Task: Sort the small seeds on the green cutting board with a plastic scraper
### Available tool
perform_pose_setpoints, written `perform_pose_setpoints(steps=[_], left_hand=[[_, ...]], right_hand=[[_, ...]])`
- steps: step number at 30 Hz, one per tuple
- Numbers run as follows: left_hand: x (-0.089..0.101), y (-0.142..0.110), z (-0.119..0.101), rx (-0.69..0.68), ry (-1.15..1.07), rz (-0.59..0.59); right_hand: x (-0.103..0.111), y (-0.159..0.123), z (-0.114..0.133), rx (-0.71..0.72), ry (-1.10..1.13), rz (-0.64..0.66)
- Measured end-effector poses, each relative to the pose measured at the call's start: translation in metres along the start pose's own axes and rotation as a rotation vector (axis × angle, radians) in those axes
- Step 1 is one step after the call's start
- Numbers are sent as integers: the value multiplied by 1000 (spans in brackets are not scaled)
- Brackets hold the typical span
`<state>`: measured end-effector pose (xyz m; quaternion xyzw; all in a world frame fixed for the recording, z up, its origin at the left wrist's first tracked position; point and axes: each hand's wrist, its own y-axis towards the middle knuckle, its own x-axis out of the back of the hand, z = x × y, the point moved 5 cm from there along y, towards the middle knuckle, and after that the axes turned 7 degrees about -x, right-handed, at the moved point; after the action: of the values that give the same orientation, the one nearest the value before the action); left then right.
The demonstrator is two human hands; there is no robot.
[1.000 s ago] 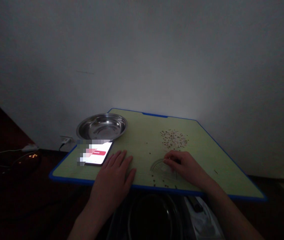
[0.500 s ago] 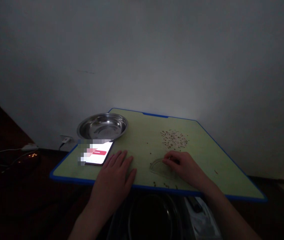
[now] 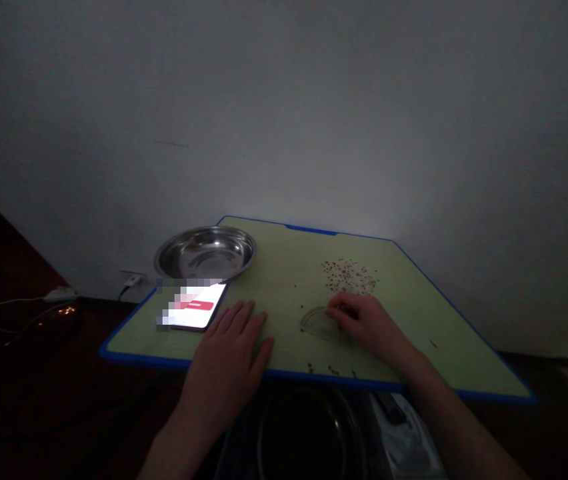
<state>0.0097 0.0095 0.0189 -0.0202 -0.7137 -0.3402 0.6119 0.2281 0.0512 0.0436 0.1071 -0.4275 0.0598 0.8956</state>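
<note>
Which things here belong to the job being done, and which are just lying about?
In use, it seems:
clear protractor, pinched in the right hand
small dark bits, spread on the table beyond it

Apparently just lying about:
lit phone, beside the left hand
steel basin, behind the phone
plug by the wall

"What's your count through my camera link?"
"I get two hands, one left hand [image 3: 231, 343] and one right hand [image 3: 361, 320], at one table [image 3: 274, 267]. On the left I have one metal basin [image 3: 207, 253] and one phone [image 3: 199, 310]."
"Protractors?"
"I see one clear protractor [image 3: 317, 321]."
"And dark bits [image 3: 349, 275]?"
"One main patch, too many and too small for me to number, plus one thin sliver [image 3: 433, 344], right."
</note>
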Motion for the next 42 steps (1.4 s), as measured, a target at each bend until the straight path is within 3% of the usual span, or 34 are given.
perform_pose_setpoints(steps=[12, 21, 31, 36, 39, 42], left_hand=[[-1, -1, 1, 7, -5, -3], [-1, -1, 0, 1, -6, -11], [-2, -3, 2, 11, -15, -13], [-1, -2, 2, 6, -15, -23], [-1, -2, 2, 0, -10, -26], [-1, -3, 2, -5, -9, -26]], right_hand=[[-1, -7, -2, -7, 60, 97], [-15, -5, 11, -27, 10, 10], [15, -8, -25, -149, -91, -109], [7, -8, -17, -157, 7, -122], [-1, -3, -9, -141, -41, -121], [6, 0, -16, -167, -86, -162]])
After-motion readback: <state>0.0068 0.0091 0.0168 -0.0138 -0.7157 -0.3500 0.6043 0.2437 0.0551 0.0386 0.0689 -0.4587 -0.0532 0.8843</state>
